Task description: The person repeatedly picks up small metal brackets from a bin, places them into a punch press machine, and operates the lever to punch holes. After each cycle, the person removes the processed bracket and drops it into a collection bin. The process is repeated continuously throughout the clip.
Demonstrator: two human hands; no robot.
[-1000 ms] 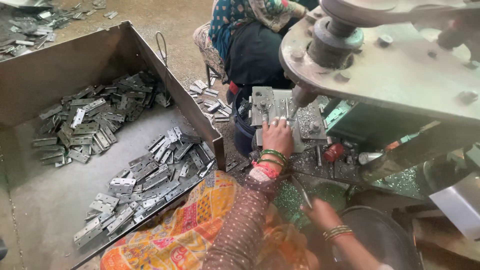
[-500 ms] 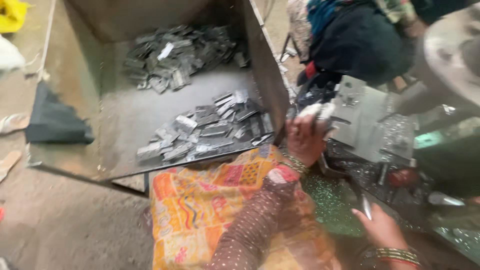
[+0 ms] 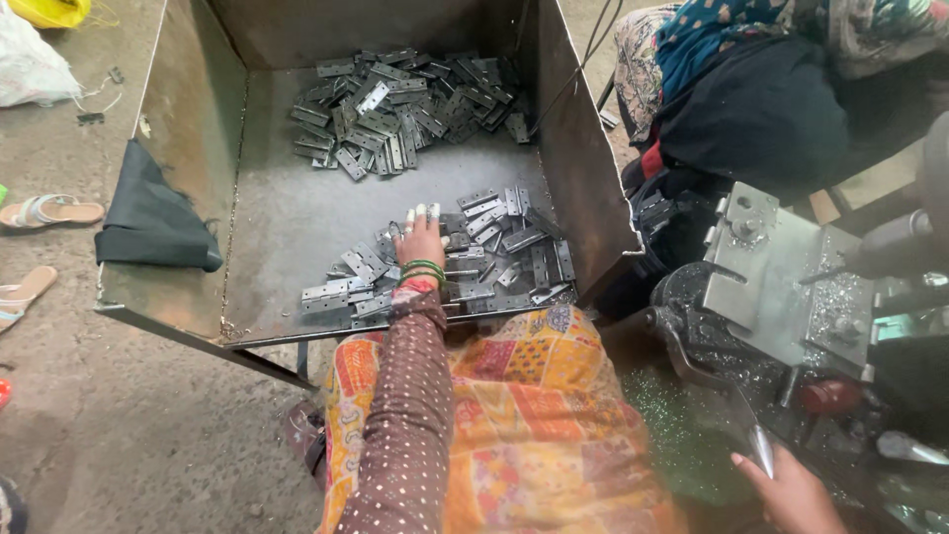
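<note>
- Hinge plates, flat grey metal pieces, lie in a loose heap at the near edge of a big open steel bin; the left hand rests right on top of them.
- Well off to the left of that hand, a dark cloth hangs over the bin's wall, and sandals sit on the concrete floor beyond it.
- Beyond the fingertips, at the far end of the bin, a second heap of plates lies apart from the near one, with bare steel between the two.
- The left hand is palm down, fingers close together and curled into the near heap, the tips wrapped in white tape; green and red bangles sit at the wrist. Whether a plate is already gripped under the fingers, I cannot tell.
- The step looks like picking a fresh plate from the heap. To my eye the next move calls for closing on a single plate, lifting it free of its overlapping neighbours, and carrying it rightwards.
- To the right of that hand, past the bin wall, stands a press machine with a pale metal block strewn with shavings.
- The right hand, low by the machine, pinches a small shiny metal piece between thumb and fingers.
- Behind the machine sits another person in dark clothing.
</note>
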